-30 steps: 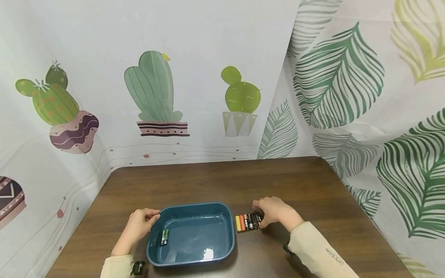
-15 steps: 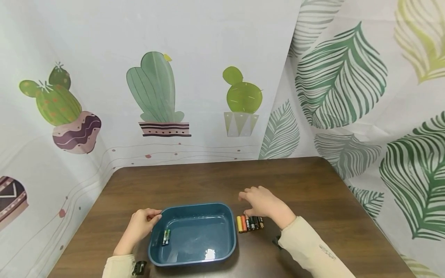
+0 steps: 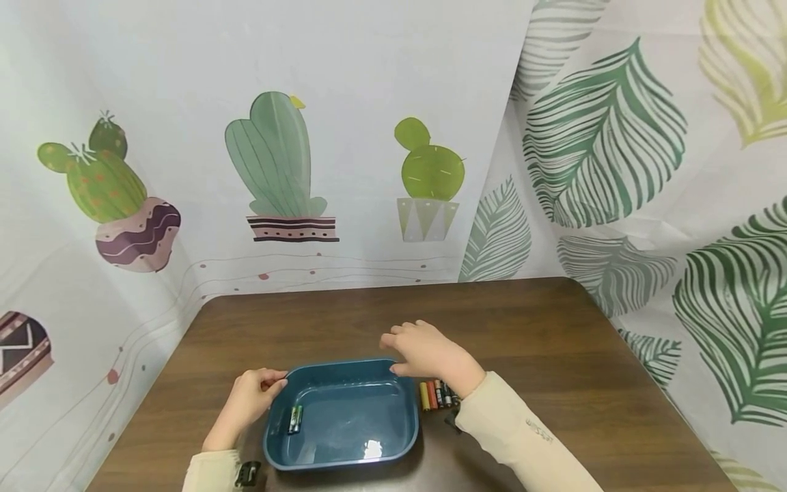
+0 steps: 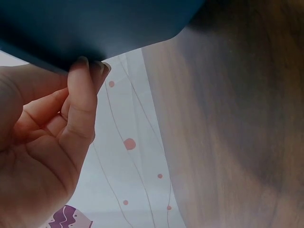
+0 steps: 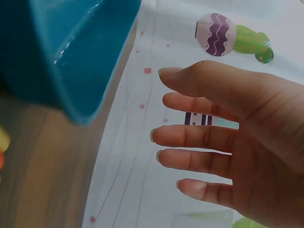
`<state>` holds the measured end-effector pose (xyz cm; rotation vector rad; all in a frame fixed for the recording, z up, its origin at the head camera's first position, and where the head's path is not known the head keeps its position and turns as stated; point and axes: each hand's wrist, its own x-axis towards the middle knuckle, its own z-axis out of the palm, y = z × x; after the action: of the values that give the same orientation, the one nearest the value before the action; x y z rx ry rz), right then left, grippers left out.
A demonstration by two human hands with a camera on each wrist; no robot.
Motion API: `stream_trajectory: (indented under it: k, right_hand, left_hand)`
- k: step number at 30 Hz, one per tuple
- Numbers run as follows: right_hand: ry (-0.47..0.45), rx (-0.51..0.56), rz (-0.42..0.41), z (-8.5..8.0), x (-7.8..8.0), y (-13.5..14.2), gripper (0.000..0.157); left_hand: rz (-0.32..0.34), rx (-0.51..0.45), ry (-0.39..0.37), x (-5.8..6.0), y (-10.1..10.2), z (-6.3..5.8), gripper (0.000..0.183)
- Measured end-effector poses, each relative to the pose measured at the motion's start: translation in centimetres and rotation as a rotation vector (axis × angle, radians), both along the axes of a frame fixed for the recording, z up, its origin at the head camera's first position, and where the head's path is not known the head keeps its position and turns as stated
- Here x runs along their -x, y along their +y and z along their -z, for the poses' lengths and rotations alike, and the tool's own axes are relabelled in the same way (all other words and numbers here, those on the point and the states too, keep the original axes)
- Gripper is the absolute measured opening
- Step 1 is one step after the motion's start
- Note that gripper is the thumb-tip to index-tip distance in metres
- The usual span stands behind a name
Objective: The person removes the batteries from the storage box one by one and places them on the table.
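Observation:
A blue rectangular basin (image 3: 344, 424) sits on the table, with green-and-black batteries (image 3: 295, 419) lying side by side near its left wall. My left hand (image 3: 244, 400) pinches the basin's back left rim; the left wrist view shows thumb and fingertips on the rim. Above the back right corner hovers my right hand (image 3: 430, 352), holding nothing. Its fingers are spread apart in the right wrist view, beside the basin wall. A row of batteries (image 3: 438, 395), yellow, orange and black, lies just right of the basin, its right end partly hidden by my right wrist.
The brown wooden table (image 3: 522, 328) extends behind and to the right of the basin. A white cloth wall (image 3: 356, 137) with cactus and leaf prints stands along the table's far edge and sides.
My right hand has lifted off the right end of the battery row and moved left, over the basin's back right corner. The left hand keeps its hold on the rim.

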<state>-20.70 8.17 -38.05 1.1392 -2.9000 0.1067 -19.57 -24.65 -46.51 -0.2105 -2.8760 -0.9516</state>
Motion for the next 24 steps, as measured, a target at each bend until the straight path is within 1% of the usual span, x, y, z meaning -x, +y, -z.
stream_trajectory:
  k: [5,11,16,24]
  right_hand:
    - [0.003,-0.009,-0.036,-0.6,0.1,-2.2,0.035]
    - [-0.026,-0.020,-0.075,-1.0,0.1,-4.9,0.036]
    - [-0.034,-0.038,-0.108,-0.9,0.1,-7.0,0.034]
    - [-0.052,-0.063,-0.149,-0.1,0.5,-9.8,0.035]
  left_hand:
    - [-0.003,0.003,0.005,0.0,-0.1,0.0,0.013]
    - [-0.004,0.004,0.006,0.1,-0.1,0.1,0.013]
    - [-0.010,0.001,0.000,0.0,-0.1,0.3,0.014]
    - [-0.012,-0.006,-0.001,0.1,-0.1,0.2,0.013]
